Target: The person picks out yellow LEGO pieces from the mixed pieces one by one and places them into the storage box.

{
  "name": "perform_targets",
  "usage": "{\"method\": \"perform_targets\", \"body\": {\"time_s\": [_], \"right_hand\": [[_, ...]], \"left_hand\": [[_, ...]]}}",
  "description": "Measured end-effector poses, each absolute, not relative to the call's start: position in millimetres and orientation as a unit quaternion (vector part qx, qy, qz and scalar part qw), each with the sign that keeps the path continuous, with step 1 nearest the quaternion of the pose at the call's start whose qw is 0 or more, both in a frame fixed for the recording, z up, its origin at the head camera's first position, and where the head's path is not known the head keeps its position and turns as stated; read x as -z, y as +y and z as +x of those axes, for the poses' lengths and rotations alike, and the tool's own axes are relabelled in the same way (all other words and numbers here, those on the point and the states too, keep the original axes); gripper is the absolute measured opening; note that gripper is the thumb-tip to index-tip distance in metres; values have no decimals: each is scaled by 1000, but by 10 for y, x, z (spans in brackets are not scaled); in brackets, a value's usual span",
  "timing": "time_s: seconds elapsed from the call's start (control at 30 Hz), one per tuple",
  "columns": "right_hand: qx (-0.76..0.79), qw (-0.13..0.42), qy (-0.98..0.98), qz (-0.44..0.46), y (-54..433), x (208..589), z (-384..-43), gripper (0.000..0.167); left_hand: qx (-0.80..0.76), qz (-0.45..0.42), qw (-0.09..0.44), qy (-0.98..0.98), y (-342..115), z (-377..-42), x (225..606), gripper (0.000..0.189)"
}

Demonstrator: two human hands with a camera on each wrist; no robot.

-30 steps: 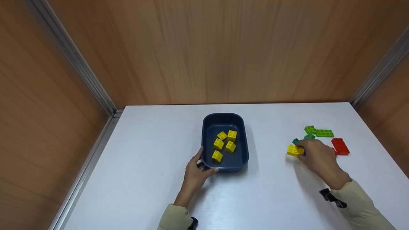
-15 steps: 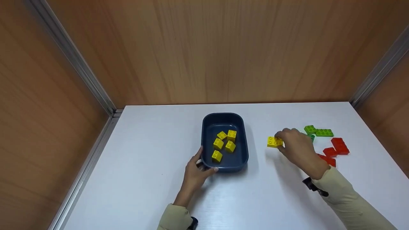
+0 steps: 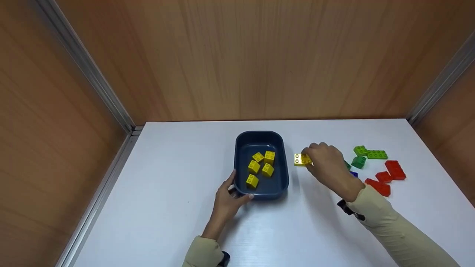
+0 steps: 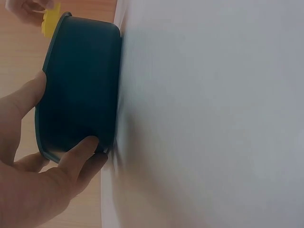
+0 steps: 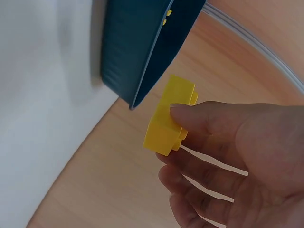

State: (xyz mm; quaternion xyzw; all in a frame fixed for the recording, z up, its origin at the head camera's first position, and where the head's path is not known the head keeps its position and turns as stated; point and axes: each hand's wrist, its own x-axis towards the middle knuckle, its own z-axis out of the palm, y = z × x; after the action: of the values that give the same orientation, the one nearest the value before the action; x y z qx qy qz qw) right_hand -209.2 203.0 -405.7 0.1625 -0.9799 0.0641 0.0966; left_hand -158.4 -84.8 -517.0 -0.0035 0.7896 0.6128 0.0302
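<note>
A dark blue rectangular container [image 3: 261, 138] stands on the white table, with several yellow toy bricks [image 3: 254, 167] inside. My left hand [image 3: 227, 204] grips its near left corner, thumb at the near rim and fingers along the left side. The left wrist view shows the container's outer wall [image 4: 83, 80] between thumb and fingers. My right hand [image 3: 329, 168] pinches a longer yellow toy brick [image 3: 298, 160] just right of the container, above the table. In the right wrist view the thumb lies on that yellow brick [image 5: 166, 111], its studs facing the palm.
Loose toy bricks lie on the right of the table: light green bricks [image 3: 377, 154], a dark green one [image 3: 359, 162], a blue one [image 3: 354, 174] partly behind the right hand, and red ones [image 3: 395, 170]. Wooden panels [image 3: 259, 63] enclose the back and sides.
My right hand has carried the yellow brick left from the loose bricks to beside the container, uncovering red, green and blue bricks. The left hand and container have stayed put.
</note>
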Motion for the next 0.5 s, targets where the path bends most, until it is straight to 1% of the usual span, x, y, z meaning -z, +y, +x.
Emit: {"method": "perform_targets", "body": {"time_s": [0.17, 0.5], "right_hand": [[-60, 99, -977, 177, 1899, 4058, -2128, 30], [-29, 75, -977, 197, 1635, 4068, -2149, 30]], "left_hand": [[-613, -8, 29, 789, -841, -1584, 5168, 101], [-611, -8, 31, 791, -840, -1584, 5167, 100]]}}
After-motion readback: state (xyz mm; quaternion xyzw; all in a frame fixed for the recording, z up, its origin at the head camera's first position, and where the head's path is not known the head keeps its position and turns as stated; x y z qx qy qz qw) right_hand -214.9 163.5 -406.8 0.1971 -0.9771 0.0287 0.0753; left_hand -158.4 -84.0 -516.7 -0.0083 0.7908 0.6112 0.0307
